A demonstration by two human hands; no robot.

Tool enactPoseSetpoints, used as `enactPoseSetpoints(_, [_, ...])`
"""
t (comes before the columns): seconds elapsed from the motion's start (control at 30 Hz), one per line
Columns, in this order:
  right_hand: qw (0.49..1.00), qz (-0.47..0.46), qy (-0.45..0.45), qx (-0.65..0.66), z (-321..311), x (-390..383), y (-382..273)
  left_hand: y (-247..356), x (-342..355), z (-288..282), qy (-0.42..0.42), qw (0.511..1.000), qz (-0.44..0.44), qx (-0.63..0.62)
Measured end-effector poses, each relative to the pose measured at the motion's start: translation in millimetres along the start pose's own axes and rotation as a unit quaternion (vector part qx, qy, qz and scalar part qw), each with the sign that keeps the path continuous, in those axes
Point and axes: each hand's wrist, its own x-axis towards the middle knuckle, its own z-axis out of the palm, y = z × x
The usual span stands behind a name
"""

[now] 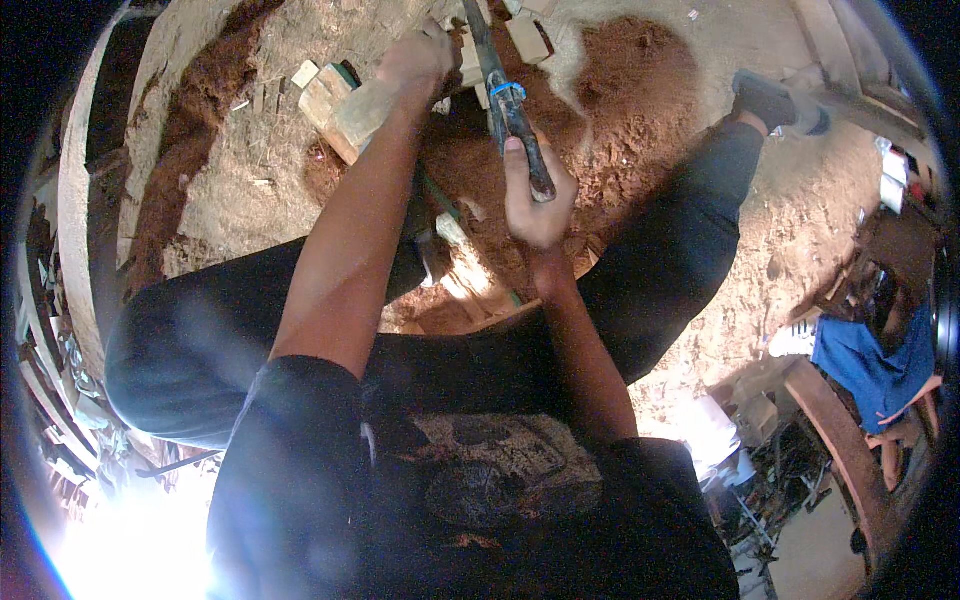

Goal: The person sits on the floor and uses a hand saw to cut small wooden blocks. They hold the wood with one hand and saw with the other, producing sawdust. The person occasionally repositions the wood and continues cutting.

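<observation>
My right hand (540,200) is wrapped round the dark, worn handle of a long tool (494,75), its thumb along the top. A bright blue tie circles the tool partway up; its far end runs out of the upper edge, so its kind does not show. Farther left, my left hand (418,62) is closed and slightly blurred, beside pale wooden blocks (527,40); what its fingers hold, if anything, is hidden. Just below it lies a thick, cut piece of wood (345,110), partly behind my left forearm.
Reddish-brown sawdust (640,90) covers the ground between my spread legs. A wooden beam (75,220) stands at the left. To the right are a blue cloth (870,360), a curved wooden piece (840,440) and scattered scraps. Strong light glares at the lower left.
</observation>
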Motion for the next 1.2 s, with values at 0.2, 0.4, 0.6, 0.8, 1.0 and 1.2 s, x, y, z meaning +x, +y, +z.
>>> enactPoseSetpoints(0.2, [0.999, 0.043, -0.018, -0.021, -15, -4, 14, 31, -37, -26, -0.015, 1.0, 0.005, -0.019])
enactPoseSetpoints(0.4, [0.997, 0.047, -0.03, -0.055, -2, -1, 5, 1, -5, 16, 0.011, 1.0, -0.005, 0.01])
enactPoseSetpoints(0.6, [0.991, 0.068, -0.052, -0.1, -7, -6, 5, 22, -16, -2, -0.015, 0.999, -0.037, 0.025])
enactPoseSetpoints(0.8, [0.982, 0.031, -0.075, -0.17, -9, -10, -9, 14, -13, 3, 0.0, 0.993, -0.051, 0.103])
enactPoseSetpoints(1.0, [0.986, -0.006, -0.073, -0.151, -9, -5, 6, 29, -29, -9, 0.005, 0.995, -0.042, 0.092])
enactPoseSetpoints(1.2, [0.976, -0.042, -0.084, -0.197, -12, -14, 15, 12, -9, 25, 0.007, 0.992, -0.022, 0.127])
